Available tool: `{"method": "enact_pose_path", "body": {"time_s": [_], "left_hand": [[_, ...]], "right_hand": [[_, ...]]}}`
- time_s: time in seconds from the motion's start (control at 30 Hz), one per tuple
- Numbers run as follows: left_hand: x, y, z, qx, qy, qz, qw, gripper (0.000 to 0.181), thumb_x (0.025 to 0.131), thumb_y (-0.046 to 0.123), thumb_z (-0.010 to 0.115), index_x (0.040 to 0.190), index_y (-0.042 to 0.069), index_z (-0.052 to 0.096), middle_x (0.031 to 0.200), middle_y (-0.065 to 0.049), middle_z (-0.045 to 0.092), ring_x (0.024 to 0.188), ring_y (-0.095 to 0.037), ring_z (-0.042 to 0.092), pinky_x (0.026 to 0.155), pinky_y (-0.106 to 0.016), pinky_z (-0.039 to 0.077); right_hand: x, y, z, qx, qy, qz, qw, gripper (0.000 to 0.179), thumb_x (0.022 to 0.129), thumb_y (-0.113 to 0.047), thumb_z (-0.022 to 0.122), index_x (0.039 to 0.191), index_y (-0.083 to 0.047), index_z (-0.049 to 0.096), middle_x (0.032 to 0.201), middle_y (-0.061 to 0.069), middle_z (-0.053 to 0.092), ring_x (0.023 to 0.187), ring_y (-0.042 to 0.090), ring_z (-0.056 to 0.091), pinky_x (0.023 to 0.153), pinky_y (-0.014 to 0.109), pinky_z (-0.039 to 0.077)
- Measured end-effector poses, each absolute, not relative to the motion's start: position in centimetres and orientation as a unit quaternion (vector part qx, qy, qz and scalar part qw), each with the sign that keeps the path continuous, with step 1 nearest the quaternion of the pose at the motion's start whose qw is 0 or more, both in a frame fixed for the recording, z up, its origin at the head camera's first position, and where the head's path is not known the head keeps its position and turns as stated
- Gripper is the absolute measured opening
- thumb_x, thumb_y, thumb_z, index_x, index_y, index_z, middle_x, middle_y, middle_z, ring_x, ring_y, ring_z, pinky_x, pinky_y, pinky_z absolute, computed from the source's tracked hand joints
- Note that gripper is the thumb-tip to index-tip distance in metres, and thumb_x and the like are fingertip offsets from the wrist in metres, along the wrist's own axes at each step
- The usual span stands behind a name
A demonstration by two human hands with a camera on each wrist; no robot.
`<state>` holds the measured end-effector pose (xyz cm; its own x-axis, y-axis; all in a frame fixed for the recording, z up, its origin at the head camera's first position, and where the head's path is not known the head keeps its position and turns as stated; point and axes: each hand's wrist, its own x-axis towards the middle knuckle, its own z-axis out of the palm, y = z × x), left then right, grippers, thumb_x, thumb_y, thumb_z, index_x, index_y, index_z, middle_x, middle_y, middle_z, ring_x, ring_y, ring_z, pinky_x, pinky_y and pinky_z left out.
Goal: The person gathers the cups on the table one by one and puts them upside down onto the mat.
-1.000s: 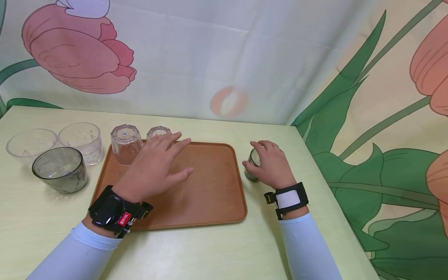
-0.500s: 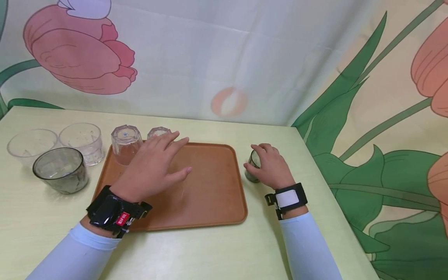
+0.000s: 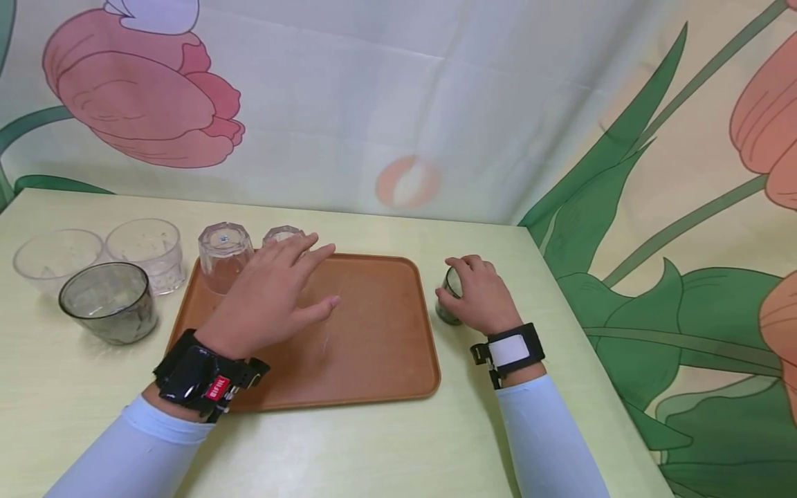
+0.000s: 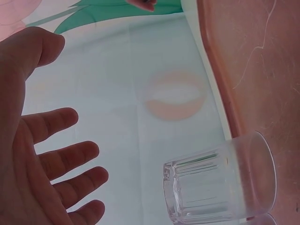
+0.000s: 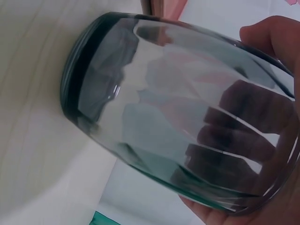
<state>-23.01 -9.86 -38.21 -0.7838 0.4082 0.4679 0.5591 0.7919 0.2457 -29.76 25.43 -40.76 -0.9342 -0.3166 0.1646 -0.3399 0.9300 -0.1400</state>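
My right hand [image 3: 482,297] grips the upper part of a smoky grey-green drinking glass [image 3: 447,315] that stands upright just right of the brown tray [image 3: 380,339]. In the right wrist view the fingers show through the wall of this glass [image 5: 154,93], and its thick base is down at the table. Over the left part of the tray hovers my left hand [image 3: 268,290], fingers spread and holding nothing. Two clear faceted glasses are upside down on the tray's far left: one [image 3: 224,259] in full sight, the other [image 3: 283,234] partly hidden behind the left hand. The left wrist view shows a clear upturned glass [image 4: 206,187] beyond the fingers.
Left of the tray stand a wide smoky glass bowl [image 3: 107,311], a clear bowl [image 3: 52,266] and a clear tumbler [image 3: 146,252]. A flower-printed curtain [image 3: 324,104] hangs behind the pale table [image 3: 349,449], and another printed cloth borders its right edge.
Both hands stay almost in place. The left hand has drifted very slightly left; the right hand keeps its hold on the smoky glass.
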Motion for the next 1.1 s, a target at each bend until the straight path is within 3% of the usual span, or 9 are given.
{"method": "enact_pose_path", "body": {"time_s": [0.47,1.1], "left_hand": [[-23.1,-10.1,-38.4,-0.257,-0.929,-0.185,0.191,0.073,0.089,0.056,0.065,0.144,0.01,0.053,0.149,-0.019,0.048,0.139,-0.037,0.043,0.114,-0.059,0.035],[-22.9,-9.9,-38.3,-0.259,-0.929,-0.188,0.184,0.073,0.089,0.055,0.065,0.145,0.01,0.052,0.15,-0.019,0.047,0.14,-0.038,0.042,0.117,-0.058,0.031]], "right_hand": [[-29.8,25.5,-40.8,0.172,-0.977,0.091,0.083,0.055,0.094,-0.044,0.062,0.138,-0.013,0.056,0.133,0.018,0.054,0.121,0.042,0.052,0.098,0.054,0.049],[-29.0,24.7,-38.5,0.197,-0.964,0.11,0.142,0.051,0.088,-0.04,0.066,0.132,-0.013,0.062,0.13,0.017,0.057,0.117,0.039,0.053,0.096,0.053,0.049]]}}
